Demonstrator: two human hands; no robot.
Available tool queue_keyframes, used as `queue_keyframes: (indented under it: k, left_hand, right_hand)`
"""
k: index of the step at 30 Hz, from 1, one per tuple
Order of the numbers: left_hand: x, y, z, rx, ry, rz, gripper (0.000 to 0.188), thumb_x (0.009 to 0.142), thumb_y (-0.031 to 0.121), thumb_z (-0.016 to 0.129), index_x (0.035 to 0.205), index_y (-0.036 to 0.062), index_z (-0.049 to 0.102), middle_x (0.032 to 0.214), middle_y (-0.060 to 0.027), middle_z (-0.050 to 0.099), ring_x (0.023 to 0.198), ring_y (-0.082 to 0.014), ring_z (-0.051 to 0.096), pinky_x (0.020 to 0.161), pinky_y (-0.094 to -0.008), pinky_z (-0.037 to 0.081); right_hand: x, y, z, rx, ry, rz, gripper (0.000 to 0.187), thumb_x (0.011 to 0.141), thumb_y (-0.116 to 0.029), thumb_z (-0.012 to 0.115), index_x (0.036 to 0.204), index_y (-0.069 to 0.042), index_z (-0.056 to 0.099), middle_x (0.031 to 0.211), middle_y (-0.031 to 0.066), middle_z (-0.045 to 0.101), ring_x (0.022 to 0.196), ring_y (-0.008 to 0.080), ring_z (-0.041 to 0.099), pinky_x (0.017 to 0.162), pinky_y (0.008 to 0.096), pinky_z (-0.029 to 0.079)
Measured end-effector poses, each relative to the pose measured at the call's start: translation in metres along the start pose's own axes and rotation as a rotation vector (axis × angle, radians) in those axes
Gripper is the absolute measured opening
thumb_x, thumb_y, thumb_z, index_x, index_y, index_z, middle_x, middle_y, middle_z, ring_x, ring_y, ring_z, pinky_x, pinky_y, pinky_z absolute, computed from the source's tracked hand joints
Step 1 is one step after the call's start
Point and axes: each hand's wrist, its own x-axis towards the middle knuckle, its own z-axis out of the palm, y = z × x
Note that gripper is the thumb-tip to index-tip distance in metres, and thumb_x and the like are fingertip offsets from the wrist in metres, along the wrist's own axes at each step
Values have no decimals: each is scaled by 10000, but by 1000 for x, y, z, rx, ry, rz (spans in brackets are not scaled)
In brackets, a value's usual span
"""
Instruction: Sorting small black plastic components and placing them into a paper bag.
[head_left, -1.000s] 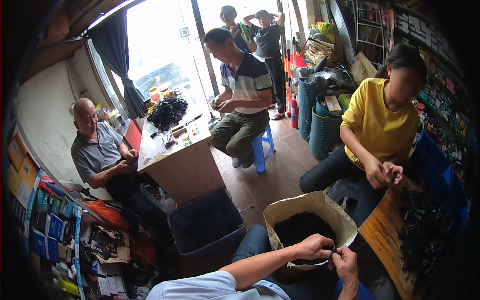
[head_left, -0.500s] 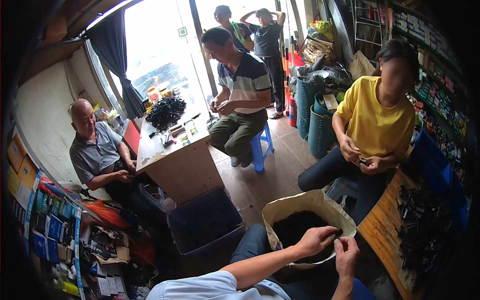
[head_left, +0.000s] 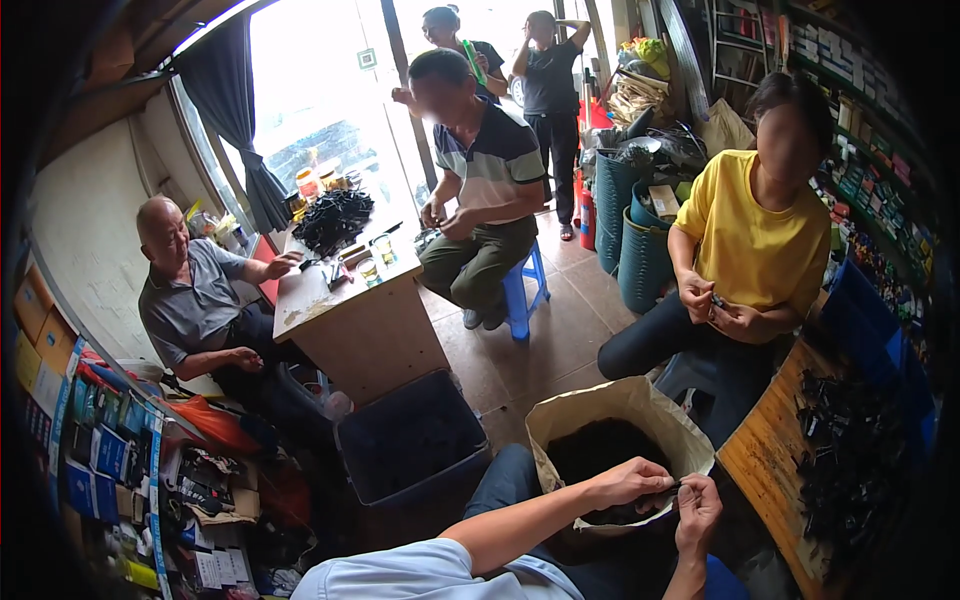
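Note:
Over the near rim of an open cream-coloured sack (head_left: 690,432), my two hands are close together with their fingertips nearly touching. My left hand (head_left: 632,482) is closed in a pinch, thumb against fingers. My right hand (head_left: 699,508) is also pinched, just to its right. A small dark piece seems to sit between the fingertips, mostly covered and too small to name. Inside the sack lies a heap of dark bits (head_left: 600,452), partly hidden by my left hand and forearm.
On the right, a wooden board (head_left: 765,455) bears a pile of black parts (head_left: 850,450). A dark blue bin (head_left: 412,440) stands left of the sack. Beyond are a table (head_left: 345,300) with more black parts, seated people handling small things, and a blue stool (head_left: 520,300).
My left fingertips have dropped slightly, and my right hand has turned a little. The dark piece shows less. At the left, a seated person has reached one hand onto the table.

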Motion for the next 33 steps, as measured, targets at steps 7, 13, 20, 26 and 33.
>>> queue_keyframes:
  k: [7,13,20,26,33]
  left_hand:
    - [3,-3,16,37,237,147,338,953,242,582,1187,-2,584,897,-18,605,733,-68,505,637,-214,431]
    - [5,-10,21,180,491,279,234,905,163,588,1049,-19,616,813,-47,623,747,-82,567,663,-249,478]
    - [1,-10,22,178,468,251,163,895,116,601,993,-14,608,812,-34,601,749,-86,567,643,-238,482]
    - [12,-9,29,271,473,471,77,875,41,606,938,-2,611,865,-51,584,779,-106,589,672,-256,504]
    - [15,2,-4,-167,497,210,257,845,78,593,1088,-2,598,813,-49,612,706,-107,587,680,-268,500]
  right_hand:
    - [8,11,9,84,107,133,163,961,-156,550,873,-22,519,715,-8,496,595,61,449,551,204,365]
    - [9,15,20,219,85,262,122,931,-132,566,908,-14,546,716,8,539,621,73,483,592,216,401]
    - [1,25,20,309,55,272,117,891,-103,540,968,-15,538,803,31,573,657,78,523,632,207,435]
    - [0,18,19,419,163,191,189,900,-156,565,1006,-2,596,799,1,557,618,47,464,552,175,359]
    - [16,3,25,154,-2,248,148,889,-92,575,1010,-7,584,782,40,580,694,99,551,614,256,457]
